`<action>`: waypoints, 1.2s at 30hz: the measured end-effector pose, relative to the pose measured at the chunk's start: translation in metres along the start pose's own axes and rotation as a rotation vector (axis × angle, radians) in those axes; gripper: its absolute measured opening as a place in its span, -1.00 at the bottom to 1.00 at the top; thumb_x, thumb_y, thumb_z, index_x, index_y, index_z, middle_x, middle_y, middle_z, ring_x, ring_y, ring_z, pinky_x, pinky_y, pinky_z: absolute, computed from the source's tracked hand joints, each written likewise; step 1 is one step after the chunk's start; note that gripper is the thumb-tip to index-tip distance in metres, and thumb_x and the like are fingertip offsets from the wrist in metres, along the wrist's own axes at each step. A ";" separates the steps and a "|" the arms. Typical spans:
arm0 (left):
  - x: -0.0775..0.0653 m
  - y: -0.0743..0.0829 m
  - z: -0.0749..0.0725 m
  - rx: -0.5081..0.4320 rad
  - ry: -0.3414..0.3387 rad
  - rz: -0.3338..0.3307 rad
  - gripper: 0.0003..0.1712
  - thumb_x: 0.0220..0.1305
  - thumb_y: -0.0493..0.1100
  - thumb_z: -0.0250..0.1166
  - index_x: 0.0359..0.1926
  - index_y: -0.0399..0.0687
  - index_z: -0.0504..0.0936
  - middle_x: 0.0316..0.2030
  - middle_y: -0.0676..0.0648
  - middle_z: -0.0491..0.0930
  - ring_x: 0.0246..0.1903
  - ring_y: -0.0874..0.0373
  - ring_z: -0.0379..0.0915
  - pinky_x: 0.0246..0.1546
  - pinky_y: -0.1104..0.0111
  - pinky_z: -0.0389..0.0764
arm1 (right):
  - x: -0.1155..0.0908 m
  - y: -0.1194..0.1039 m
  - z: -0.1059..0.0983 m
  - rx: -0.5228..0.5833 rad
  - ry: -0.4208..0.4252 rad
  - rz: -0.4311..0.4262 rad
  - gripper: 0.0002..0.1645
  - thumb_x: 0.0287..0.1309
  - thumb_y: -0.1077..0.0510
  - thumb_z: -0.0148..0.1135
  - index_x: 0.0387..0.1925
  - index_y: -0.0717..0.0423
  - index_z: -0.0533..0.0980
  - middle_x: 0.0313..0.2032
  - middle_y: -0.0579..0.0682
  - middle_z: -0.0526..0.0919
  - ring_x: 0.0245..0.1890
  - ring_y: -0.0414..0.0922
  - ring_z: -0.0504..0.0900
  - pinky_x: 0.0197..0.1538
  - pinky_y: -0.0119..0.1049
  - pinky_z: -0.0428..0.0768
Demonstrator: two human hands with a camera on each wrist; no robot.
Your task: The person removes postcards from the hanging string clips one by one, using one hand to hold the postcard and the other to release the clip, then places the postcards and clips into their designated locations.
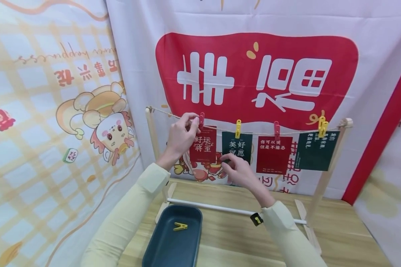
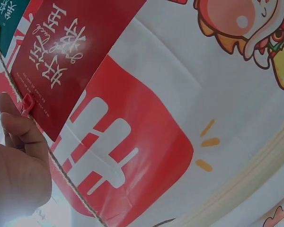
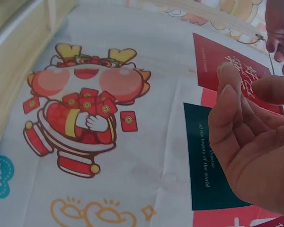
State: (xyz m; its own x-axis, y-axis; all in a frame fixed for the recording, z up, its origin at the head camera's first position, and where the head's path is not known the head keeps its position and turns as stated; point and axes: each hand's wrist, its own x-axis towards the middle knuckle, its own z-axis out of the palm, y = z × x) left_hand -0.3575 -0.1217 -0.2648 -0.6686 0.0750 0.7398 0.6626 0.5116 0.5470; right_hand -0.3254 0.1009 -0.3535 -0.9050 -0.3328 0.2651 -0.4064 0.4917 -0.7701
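Observation:
My left hand (image 1: 181,136) is at the string near its left end, fingers bent, and pinches a red clothespin (image 1: 202,119). In the left wrist view its fingers partly cover that clothespin (image 2: 28,103). From it hangs a red card (image 1: 207,152) with white writing. My right hand (image 1: 239,173) is in front of the hanging cards, its fingers loosely curved and holding nothing. It is nearest to the red card and a dark green card (image 1: 234,141), which hangs from a yellow clothespin (image 1: 238,128). Whether its fingertips touch a card, I cannot tell.
Further right hang another red card (image 1: 273,159) and a dark green card (image 1: 315,154). A wooden frame (image 1: 325,174) carries the string, with a white bar (image 1: 214,206) low across it. On the table (image 1: 240,237) stands a dark blue tray (image 1: 167,246) holding a yellow clothespin (image 1: 180,226).

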 end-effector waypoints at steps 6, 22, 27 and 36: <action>0.010 0.008 0.000 0.020 -0.009 -0.051 -0.61 0.42 0.07 0.13 0.13 0.00 0.49 -0.45 -0.01 0.66 -0.54 0.06 0.60 -0.40 0.33 0.68 | 0.006 -0.003 0.006 -0.014 0.032 0.008 -0.64 0.43 0.00 0.03 0.19 -0.06 0.41 -0.40 -0.01 0.68 -0.54 0.00 0.66 -0.45 -0.24 0.63; 0.019 0.017 0.007 0.004 -0.164 -0.192 -0.55 0.41 0.12 0.11 0.21 0.07 0.43 -0.45 -0.04 0.65 -0.49 -0.02 0.61 -0.49 0.36 0.66 | 0.030 -0.009 0.017 -0.116 0.072 0.040 -0.57 0.42 -0.01 0.04 0.23 0.01 0.40 -0.29 0.04 0.71 -0.53 -0.14 0.64 -0.47 -0.32 0.62; 0.022 0.017 0.003 -0.015 -0.227 -0.255 -0.47 0.39 0.18 0.11 0.27 0.09 0.40 -0.41 -0.02 0.67 -0.47 -0.02 0.63 -0.48 0.35 0.68 | 0.034 -0.009 0.022 -0.050 0.058 0.067 -0.57 0.41 -0.02 0.05 0.23 -0.01 0.40 -0.33 0.00 0.70 -0.55 -0.10 0.65 -0.45 -0.32 0.65; 0.031 0.024 -0.003 0.022 -0.276 -0.292 -0.45 0.40 0.16 0.10 0.29 0.04 0.41 -0.43 -0.03 0.69 -0.44 -0.09 0.62 -0.48 0.33 0.66 | 0.040 -0.011 0.025 0.021 0.068 0.045 -0.69 0.40 -0.04 0.09 0.05 -0.01 0.50 -0.39 0.04 0.69 -0.59 -0.03 0.63 -0.51 -0.30 0.62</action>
State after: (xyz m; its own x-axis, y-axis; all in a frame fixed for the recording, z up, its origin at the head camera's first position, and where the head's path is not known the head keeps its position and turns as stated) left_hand -0.3615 -0.1099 -0.2275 -0.8951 0.1494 0.4200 0.4261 0.5637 0.7076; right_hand -0.3536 0.0623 -0.3491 -0.9288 -0.2552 0.2686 -0.3635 0.4877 -0.7937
